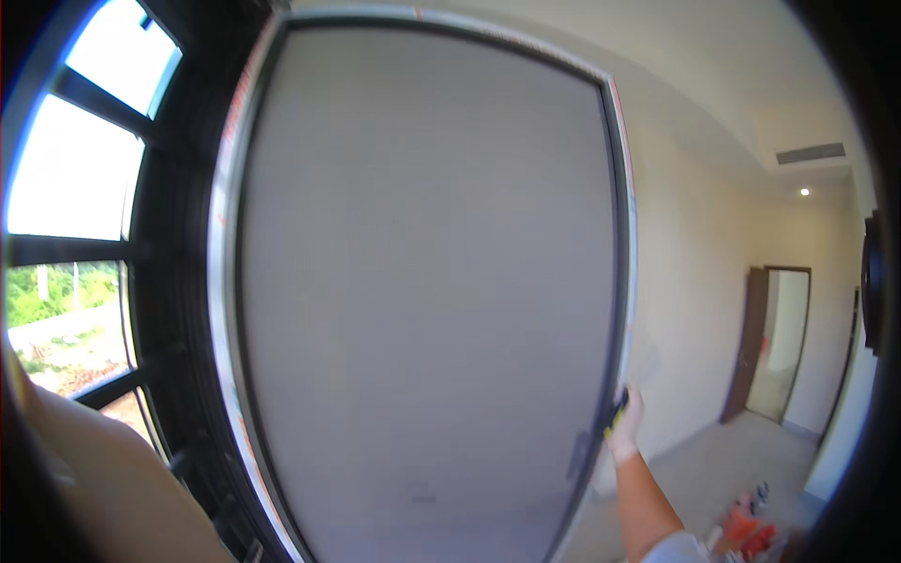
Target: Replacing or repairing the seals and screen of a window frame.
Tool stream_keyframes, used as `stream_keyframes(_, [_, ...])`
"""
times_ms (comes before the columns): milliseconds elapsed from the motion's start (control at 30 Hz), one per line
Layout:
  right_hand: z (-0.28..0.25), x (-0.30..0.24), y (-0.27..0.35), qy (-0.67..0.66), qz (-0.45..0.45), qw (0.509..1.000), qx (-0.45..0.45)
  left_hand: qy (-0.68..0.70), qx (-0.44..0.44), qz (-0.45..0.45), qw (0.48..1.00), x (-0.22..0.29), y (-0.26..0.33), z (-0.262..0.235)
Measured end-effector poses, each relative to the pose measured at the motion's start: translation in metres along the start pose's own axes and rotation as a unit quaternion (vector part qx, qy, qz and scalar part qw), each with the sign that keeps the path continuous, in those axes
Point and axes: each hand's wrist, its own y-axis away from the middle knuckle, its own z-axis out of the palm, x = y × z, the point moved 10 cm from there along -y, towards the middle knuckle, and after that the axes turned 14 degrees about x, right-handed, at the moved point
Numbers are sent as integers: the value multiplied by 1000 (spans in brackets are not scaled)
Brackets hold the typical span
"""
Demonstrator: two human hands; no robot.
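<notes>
Big grey mesh screen panel (422,281) in pale frame fills centre of view, upright, leaning vs dark window frame (169,281) at 9 o'clock. Right hand (624,427), white glove, at 4 o'clock on panel's right edge, grip clenched round the frame edge; small yellow-black bit by the fingers, can't tell what. Left forearm enters at 8 o'clock; left hand out of view. Open doorway (779,342) at 3 o'clock; orange items (746,530) on floor at 5 o'clock.

Your head camera faces straight ahead, close to the screen panel (422,281), window (75,188) left, doorway (774,342) far right.
</notes>
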Motion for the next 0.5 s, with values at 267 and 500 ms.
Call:
stream_keyframes(267, [16, -31, 30, -29, -2, 999, 17, -131, 18, 101, 986, -9, -47, -7])
stream_keyframes(500, [2, -22, 34, 45, -6, 998, 48, -136, -66, 51, 987, 9, -27, 16])
